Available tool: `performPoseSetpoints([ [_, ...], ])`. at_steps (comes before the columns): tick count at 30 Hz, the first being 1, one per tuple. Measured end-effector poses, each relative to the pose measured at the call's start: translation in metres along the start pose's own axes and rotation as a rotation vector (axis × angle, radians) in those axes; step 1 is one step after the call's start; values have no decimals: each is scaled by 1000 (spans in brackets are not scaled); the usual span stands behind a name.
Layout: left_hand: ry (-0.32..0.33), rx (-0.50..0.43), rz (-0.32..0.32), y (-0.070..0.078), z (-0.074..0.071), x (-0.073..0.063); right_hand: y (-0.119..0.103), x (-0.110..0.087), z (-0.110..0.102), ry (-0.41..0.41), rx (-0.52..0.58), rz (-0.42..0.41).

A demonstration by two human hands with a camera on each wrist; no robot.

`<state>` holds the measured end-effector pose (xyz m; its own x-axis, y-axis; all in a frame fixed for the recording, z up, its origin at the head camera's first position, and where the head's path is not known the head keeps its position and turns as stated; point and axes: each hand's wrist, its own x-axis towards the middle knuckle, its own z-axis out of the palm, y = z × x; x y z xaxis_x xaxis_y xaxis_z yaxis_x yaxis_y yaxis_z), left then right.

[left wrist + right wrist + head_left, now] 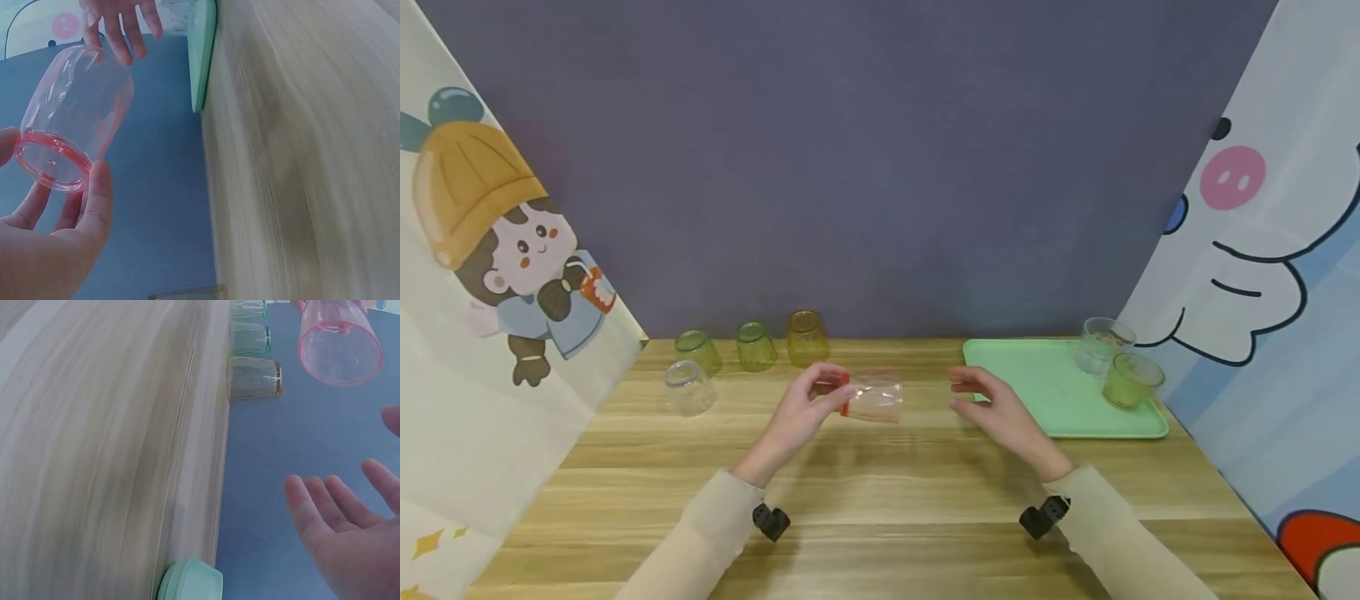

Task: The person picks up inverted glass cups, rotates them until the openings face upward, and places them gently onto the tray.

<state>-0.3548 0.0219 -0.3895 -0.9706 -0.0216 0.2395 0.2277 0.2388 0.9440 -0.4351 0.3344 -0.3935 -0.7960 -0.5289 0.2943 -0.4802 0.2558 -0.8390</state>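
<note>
My left hand (805, 408) pinches a pink-tinted clear glass (877, 397) by its thick red-looking base, thumb on one side and fingers on the other. The glass lies sideways in the air above the table, its mouth pointing right, towards my other hand. In the left wrist view the base of the glass (78, 119) sits between thumb and fingertips. My right hand (1000, 410) hovers to the right of the glass, near the tray's left edge. Its fingers are loosely bent and hold nothing; the right wrist view shows a gap between this hand (350, 531) and the glass (340, 350).
On the right, a light green tray (1037, 400) carries a clear glass (1097, 354) and a yellow-green glass (1132, 381). At the back left stand two green glasses (698, 352), an amber glass (807, 340) and a clear glass (689, 390). A dark wall (880, 167) closes off the back.
</note>
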Motion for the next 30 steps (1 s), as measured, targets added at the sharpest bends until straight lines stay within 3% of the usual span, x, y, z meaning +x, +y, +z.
performPoseSetpoints([
  [15,-6,-63,17,3,9,-2,-6,9,12,-10,128,-38],
  [30,-13,-125,-4,13,16,-8,-18,8,20,-70,178,-65],
])
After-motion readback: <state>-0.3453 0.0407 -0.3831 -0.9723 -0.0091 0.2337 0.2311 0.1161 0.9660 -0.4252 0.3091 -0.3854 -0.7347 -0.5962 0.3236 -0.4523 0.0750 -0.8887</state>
